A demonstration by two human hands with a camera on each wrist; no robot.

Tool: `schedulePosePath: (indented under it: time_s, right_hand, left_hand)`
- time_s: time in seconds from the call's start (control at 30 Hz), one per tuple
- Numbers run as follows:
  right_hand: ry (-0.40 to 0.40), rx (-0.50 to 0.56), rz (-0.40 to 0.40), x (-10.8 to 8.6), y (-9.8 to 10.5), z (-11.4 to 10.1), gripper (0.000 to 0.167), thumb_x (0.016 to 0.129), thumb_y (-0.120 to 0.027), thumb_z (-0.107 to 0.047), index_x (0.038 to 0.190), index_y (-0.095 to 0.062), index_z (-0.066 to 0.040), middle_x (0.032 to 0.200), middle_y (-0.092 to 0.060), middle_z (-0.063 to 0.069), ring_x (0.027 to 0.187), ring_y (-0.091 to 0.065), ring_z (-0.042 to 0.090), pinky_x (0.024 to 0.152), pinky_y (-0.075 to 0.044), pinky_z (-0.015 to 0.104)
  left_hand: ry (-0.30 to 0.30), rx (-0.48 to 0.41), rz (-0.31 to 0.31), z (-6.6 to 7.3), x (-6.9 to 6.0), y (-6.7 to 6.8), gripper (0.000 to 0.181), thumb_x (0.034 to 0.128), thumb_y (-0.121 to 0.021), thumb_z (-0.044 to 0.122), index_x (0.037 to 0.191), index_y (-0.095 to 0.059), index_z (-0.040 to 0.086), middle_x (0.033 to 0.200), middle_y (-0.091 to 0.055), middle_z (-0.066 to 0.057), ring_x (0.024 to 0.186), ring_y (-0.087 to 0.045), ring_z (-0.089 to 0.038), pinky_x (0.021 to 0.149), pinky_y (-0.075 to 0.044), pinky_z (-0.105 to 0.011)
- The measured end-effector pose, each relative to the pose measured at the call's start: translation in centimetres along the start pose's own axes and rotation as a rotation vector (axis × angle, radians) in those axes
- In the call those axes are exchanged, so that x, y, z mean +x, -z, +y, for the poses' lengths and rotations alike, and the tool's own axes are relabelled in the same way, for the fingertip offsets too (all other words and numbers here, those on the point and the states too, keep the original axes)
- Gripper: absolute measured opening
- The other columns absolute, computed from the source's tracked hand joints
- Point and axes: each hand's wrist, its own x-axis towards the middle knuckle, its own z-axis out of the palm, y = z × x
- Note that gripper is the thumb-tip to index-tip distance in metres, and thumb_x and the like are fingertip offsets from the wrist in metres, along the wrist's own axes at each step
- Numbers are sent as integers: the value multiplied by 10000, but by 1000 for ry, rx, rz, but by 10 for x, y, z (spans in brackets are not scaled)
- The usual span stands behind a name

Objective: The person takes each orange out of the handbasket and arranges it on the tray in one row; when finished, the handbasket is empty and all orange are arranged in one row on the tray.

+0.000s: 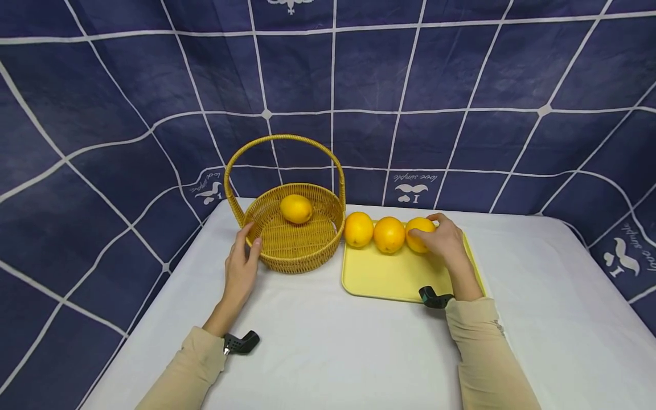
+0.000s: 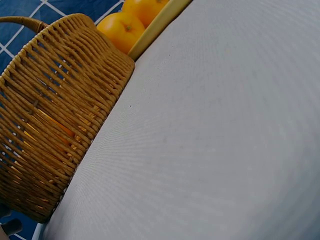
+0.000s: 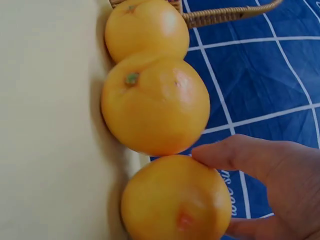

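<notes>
A round wicker basket [image 1: 294, 265] with a tall arched handle stands on the left, and one orange [image 1: 296, 209] lies inside it. At its near left side is my left hand [image 1: 241, 267], fingers fairly straight and touching the outer wall by the rim. A yellow tray [image 1: 392, 276] to the right bears three oranges in a row at its back: a left one [image 1: 358, 229], a middle one [image 1: 389, 234] and a right one [image 3: 175, 200]. My right hand [image 1: 445, 239] holds the right orange between thumb and fingers; the fingers are partly hidden behind it.
A white cloth [image 1: 328, 353] covers the table. Behind it hangs a dark blue curtain [image 1: 369, 74] with white grid lines. The basket's right side stands close to the tray's left edge. Each wrist wears a small black device [image 1: 434, 297].
</notes>
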Motion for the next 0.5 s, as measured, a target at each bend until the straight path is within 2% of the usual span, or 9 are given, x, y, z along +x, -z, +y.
schedulePosePath:
  time_s: [0.27,0.5]
  right_hand:
    - [34,-58,-56,-2,5,-1,919,948,-698,-521,1582,-352,47,1519,-470,345,1311,-480,489,1149,-421,608]
    - [39,3,-9,-4,7,-4,855,990,-660,-503,1567,-380,61,1534,-454,352,1392,-384,535,1169,-395,632]
  left_hand:
    - [12,2,-9,0,-1,0,530,1120,-456,449,1627,-377,317,1696,-380,-61,1571,-338,-345,1272,-274,-612]
    - [12,0,-11,0,-1,0,536,1120,-447,460,1627,-378,301,1705,-361,-67,1583,-315,-334,1280,-263,-605]
